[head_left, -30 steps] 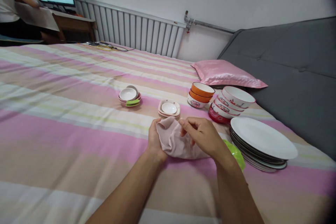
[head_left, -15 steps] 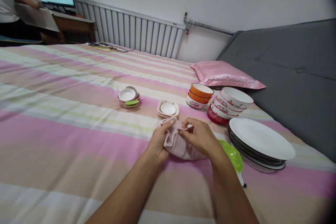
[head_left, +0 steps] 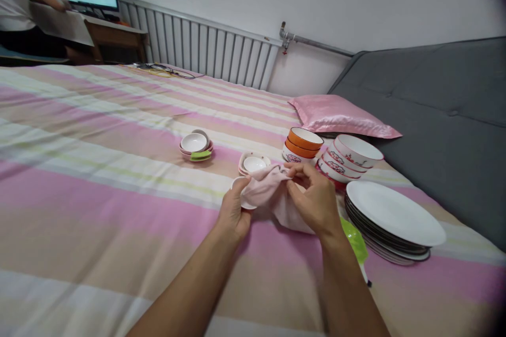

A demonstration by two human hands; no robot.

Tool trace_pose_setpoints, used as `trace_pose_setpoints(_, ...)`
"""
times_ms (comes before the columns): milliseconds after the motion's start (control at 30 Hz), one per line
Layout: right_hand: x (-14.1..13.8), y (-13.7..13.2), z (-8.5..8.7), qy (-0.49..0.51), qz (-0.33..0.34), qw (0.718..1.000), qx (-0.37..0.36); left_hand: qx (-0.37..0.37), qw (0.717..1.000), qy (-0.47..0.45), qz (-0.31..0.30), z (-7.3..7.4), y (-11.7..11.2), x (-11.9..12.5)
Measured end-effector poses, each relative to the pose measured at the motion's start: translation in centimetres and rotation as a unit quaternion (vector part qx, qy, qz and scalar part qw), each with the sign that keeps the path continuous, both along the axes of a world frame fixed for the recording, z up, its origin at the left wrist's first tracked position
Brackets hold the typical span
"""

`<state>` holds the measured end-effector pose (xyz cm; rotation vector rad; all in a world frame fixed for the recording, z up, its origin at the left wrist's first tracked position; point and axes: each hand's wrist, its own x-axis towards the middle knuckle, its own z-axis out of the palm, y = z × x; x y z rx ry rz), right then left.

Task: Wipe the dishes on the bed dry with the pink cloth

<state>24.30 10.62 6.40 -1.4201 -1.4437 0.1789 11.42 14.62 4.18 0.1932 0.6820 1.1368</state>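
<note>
My left hand [head_left: 236, 211] grips a small white dish [head_left: 248, 204] by its edge, thumb on top; the cloth covers much of it. Pinched in the fingers of my right hand [head_left: 312, 197] is a pale pink cloth [head_left: 272, 189], which drapes over the dish and hangs below. Just beyond sits a squarish pink dish with a small white bowl [head_left: 254, 164] in it. Farther left is a little pile of small bowls [head_left: 194, 143] with a green piece at its front. Beside my right wrist lies a bright green object [head_left: 354, 239], partly hidden by the arm.
Orange-rimmed bowls [head_left: 303, 139] and larger white bowls [head_left: 358, 150] are stacked beyond my right hand. A tall pile of white plates [head_left: 395, 213] stands to the right. Behind are a pink pillow [head_left: 343, 115] and grey headboard [head_left: 435, 95]. A person [head_left: 23, 16] sits at a desk, far left.
My right hand has drawn the cloth up and to the right, uncovering the white dish's edge in my left hand. The view has shifted slightly.
</note>
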Motion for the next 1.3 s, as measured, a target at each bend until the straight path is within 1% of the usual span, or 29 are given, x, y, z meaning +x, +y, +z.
trace_pose_setpoints(67,-0.4,-0.2,0.2,0.033,0.034,0.997,0.057,0.012,0.999,-0.009,-0.035,-0.1,-0.1,0.0)
trace_pose_setpoints(133,-0.7,-0.4,0.4,0.057,0.07,0.992,0.087,0.018,0.998,-0.015,-0.065,-0.2,-0.3,0.0)
trace_pose_setpoints(200,-0.9,-0.6,0.6,0.052,0.1,0.99,0.088,0.014,0.997,-0.014,-0.078,-0.2,-0.4,0.0)
trace_pose_setpoints(267,-0.9,-0.8,0.7,0.021,0.104,0.991,0.076,0.009,0.997,-0.008,-0.078,-0.1,-0.4,0.1)
trace_pose_setpoints(367,-0.7,-0.7,0.7,-0.051,0.057,0.994,0.078,-0.001,0.998,0.009,-0.063,-0.1,-0.3,0.1)
trace_pose_setpoints(500,-0.5,-0.6,0.9,-0.148,-0.027,0.985,0.085,-0.014,0.999,0.011,-0.04,-0.3,-0.1,0.1)
trace_pose_setpoints(567,-0.5,-0.8,1.2,-0.186,-0.061,0.979,0.061,-0.014,0.999,0.01,-0.031,-0.4,-0.1,0.1)
trace_pose_setpoints(600,-0.5,-1.0,1.4,-0.196,-0.076,0.977,0.037,-0.013,1.0,0.013,-0.024,-0.5,-0.1,0.1)
trace_pose_setpoints(667,-0.5,-1.4,1.7,-0.201,-0.087,0.975,-0.042,-0.014,1.0,0.023,-0.01,-0.5,0.0,0.1)
trace_pose_setpoints(733,-0.4,-1.6,1.7,-0.203,-0.054,0.967,-0.141,-0.02,0.999,0.036,-0.011,-0.5,0.0,0.1)
trace_pose_setpoints(800,-0.2,-1.5,1.4,-0.21,-0.017,0.954,-0.211,-0.025,0.998,0.047,-0.019,-0.5,0.0,0.1)
trace_pose_setpoints(833,-0.2,-1.3,1.2,-0.212,-0.016,0.95,-0.229,-0.023,0.998,0.048,-0.021,-0.5,-0.1,0.1)
trace_pose_setpoints(867,-0.1,-1.1,0.9,-0.209,-0.032,0.949,-0.236,-0.017,0.998,0.049,-0.02,-0.5,-0.1,0.1)
trace_pose_setpoints(933,0.0,-0.5,0.4,-0.182,-0.086,0.952,-0.231,0.003,0.999,0.05,-0.015,-0.5,-0.2,0.1)
trace_pose_setpoints(967,0.0,-0.3,0.1,-0.159,-0.101,0.956,-0.224,0.018,0.998,0.051,-0.013,-0.5,-0.3,0.2)
trace_pose_setpoints(1000,0.0,-0.1,0.0,-0.133,-0.101,0.962,-0.218,0.036,0.998,0.053,-0.014,-0.5,-0.4,0.2)
trace_pose_setpoints(1033,0.0,0.0,-0.2,-0.104,-0.084,0.967,-0.216,0.056,0.997,0.057,-0.018,-0.5,-0.5,0.2)
trace_pose_setpoints(1100,-0.1,0.1,-0.3,-0.049,-0.026,0.974,-0.22,0.096,0.993,0.067,-0.036,-0.4,-0.7,0.3)
trace_pose_setpoints(1200,0.0,0.0,-0.7,-0.005,0.054,0.974,-0.219,0.139,0.984,0.081,-0.07,-0.3,-1.1,0.3)
trace_pose_setpoints(1233,0.2,0.0,-0.8,-0.001,0.068,0.975,-0.212,0.149,0.982,0.084,-0.079,-0.3,-1.2,0.3)
trace_pose_setpoints(1300,0.6,0.2,-1.1,0.007,0.073,0.977,-0.202,0.167,0.978,0.086,-0.094,-0.3,-1.3,0.2)
